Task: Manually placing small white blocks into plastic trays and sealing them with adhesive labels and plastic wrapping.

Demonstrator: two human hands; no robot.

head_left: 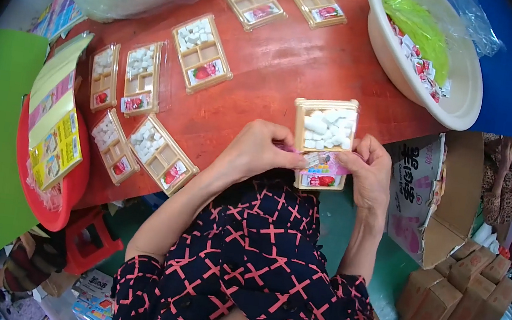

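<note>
At the table's near edge I hold a tan compartment tray [329,129] with white marshmallow-like pieces at its far end and a red strawberry-printed sachet [321,181] at its near end. Across its middle lies a pink printed paper band [318,161]. My left hand [258,152] is closed on the band's left side, thumb on top. On the right side my right hand [369,174] is closed too, its thumb pressing on the band and its fingers against the tray's edge. Whether the band goes all round underneath is hidden.
Several similar filled trays [202,54] lie on the red table [269,53], left and far. A cream basin [468,100] with sachets and a green bag stands far right. A red basin [65,204] with printed sheets sits left. Cartons [437,297] are stacked right.
</note>
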